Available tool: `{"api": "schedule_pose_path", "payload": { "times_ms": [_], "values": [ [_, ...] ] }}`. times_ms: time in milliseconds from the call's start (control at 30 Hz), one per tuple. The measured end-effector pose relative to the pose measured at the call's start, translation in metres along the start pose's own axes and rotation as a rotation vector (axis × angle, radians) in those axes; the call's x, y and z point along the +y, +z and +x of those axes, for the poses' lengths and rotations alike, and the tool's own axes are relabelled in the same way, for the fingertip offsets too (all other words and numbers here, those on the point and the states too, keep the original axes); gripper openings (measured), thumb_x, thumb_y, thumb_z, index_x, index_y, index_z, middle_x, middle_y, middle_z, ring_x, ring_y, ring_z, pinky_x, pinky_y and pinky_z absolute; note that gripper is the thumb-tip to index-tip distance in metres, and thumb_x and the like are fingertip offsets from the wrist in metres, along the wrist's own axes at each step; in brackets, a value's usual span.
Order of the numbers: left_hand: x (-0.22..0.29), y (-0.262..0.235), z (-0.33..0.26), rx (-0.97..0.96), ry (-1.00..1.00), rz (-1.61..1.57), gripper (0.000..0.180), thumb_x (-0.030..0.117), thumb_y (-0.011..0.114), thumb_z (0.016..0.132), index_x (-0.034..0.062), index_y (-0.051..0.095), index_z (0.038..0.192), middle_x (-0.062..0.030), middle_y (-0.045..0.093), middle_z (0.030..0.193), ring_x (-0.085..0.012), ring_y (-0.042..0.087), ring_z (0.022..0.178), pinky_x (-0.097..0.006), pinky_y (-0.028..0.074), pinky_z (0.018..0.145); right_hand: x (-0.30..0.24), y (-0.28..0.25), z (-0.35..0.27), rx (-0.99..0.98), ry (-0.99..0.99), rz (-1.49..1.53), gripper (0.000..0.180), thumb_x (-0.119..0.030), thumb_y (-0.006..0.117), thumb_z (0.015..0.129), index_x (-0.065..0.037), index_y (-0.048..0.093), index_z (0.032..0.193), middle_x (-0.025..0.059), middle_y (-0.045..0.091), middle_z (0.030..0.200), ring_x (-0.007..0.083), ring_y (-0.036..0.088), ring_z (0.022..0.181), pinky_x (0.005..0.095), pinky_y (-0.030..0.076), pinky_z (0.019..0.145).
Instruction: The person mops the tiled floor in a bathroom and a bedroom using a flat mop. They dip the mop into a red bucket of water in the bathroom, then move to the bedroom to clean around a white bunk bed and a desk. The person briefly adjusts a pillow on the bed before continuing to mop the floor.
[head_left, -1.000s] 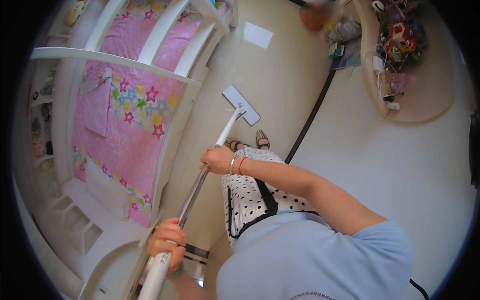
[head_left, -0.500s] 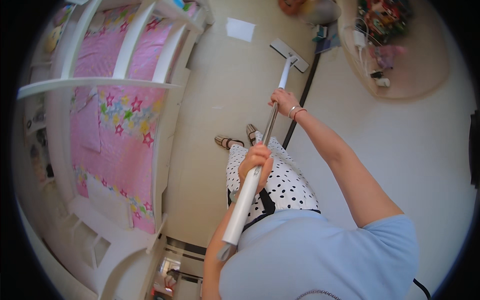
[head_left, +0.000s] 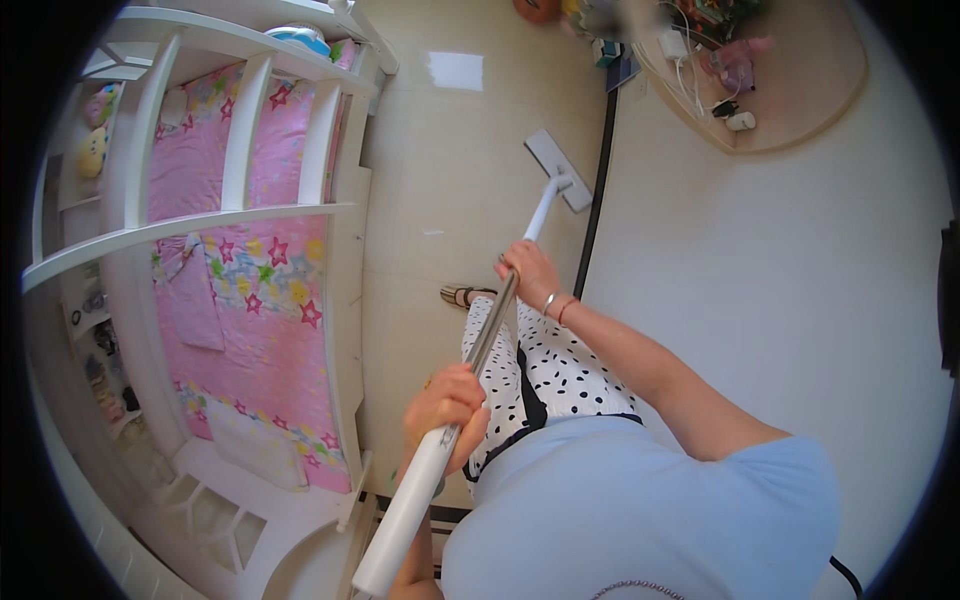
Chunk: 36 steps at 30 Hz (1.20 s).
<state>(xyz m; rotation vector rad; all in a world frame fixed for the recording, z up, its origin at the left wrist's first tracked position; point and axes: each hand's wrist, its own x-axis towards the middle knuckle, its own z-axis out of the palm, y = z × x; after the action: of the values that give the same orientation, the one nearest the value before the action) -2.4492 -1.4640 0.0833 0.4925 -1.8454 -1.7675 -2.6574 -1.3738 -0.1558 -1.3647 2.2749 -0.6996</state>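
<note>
A flat mop [head_left: 495, 318] with a white and metal pole runs from the lower middle up toward the far floor. My left hand [head_left: 446, 412] is wrapped round the pole near its white grip end. Farther down the pole, my right hand [head_left: 529, 268] is closed around the metal section; a bracelet and a red cord circle that wrist. The mop's flat rectangular head [head_left: 558, 168] lies on the tiled floor [head_left: 420, 190], one end near the dark baseboard. My sandalled foot [head_left: 466, 296] shows beside the pole.
To the left stands a white bed frame [head_left: 340, 330] with railings [head_left: 245, 130] and pink star-patterned bedding [head_left: 265, 370]. A white wall [head_left: 740, 290] with a dark baseboard [head_left: 598, 190] borders the right. At upper right, a rounded shelf [head_left: 800, 105] holds cables and small items.
Both hands have drawn the mop back toward me and to the left. Its head has come nearer along the baseboard and turned. One foot is now hidden.
</note>
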Motion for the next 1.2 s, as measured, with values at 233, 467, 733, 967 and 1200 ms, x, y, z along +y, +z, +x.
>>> {"api": "schedule_pose_path", "payload": {
  "times_ms": [233,467,733,967,1200],
  "values": [
    [0.055,-0.044,0.004,-0.098,-0.083,0.064,0.022,-0.007,0.065,0.067,0.0059,0.047,0.069,-0.0058,0.058,0.068,-0.0243,0.060,0.071,-0.050,0.048,0.087,-0.058,0.033,-0.007,-0.008,-0.067,0.257,0.022,-0.020,0.067,0.083,-0.009,0.054,0.070,0.0082,0.056,0.075,0.0308,0.054,0.085,0.0400,0.046,0.073],
    [0.096,-0.070,-0.013,-0.079,-0.110,0.278,0.022,-0.001,0.070,0.065,0.0067,0.049,0.066,-0.0044,0.057,0.064,-0.0235,0.060,0.067,-0.049,0.049,0.085,-0.137,0.072,0.015,-0.063,-0.247,0.555,0.025,-0.017,0.069,0.083,-0.008,0.051,0.068,0.0069,0.054,0.071,0.0295,0.049,0.077,0.0389,0.044,0.073],
    [0.094,-0.085,-0.014,-0.170,-0.009,0.292,0.023,0.007,0.074,0.065,0.0084,0.051,0.065,-0.0028,0.058,0.066,-0.0227,0.060,0.065,-0.046,0.051,0.079,-0.147,0.057,0.035,-0.414,-0.294,0.369,0.030,-0.028,0.068,0.087,-0.009,0.053,0.070,0.0059,0.056,0.072,0.0266,0.054,0.082,0.0407,0.048,0.067],
    [0.033,-0.130,-0.047,0.034,0.076,0.035,0.021,-0.004,0.068,0.069,0.0056,0.050,0.070,-0.0078,0.058,0.069,-0.0235,0.060,0.068,-0.049,0.050,0.085,-0.127,0.074,0.047,-0.304,-0.236,0.152,0.013,-0.018,0.065,0.080,-0.015,0.056,0.070,0.0007,0.058,0.072,0.0247,0.056,0.084,0.0405,0.048,0.067],
    [-0.027,-0.190,-0.113,0.158,-0.030,-0.069,0.018,-0.010,0.060,0.076,0.0050,0.049,0.075,-0.0081,0.059,0.078,-0.0246,0.060,0.082,-0.051,0.043,0.098,-0.142,0.143,0.050,-0.383,-0.249,0.050,0.010,-0.014,0.065,0.075,-0.018,0.057,0.070,0.0004,0.057,0.073,0.0242,0.055,0.082,0.0376,0.047,0.070]
  ]
}}
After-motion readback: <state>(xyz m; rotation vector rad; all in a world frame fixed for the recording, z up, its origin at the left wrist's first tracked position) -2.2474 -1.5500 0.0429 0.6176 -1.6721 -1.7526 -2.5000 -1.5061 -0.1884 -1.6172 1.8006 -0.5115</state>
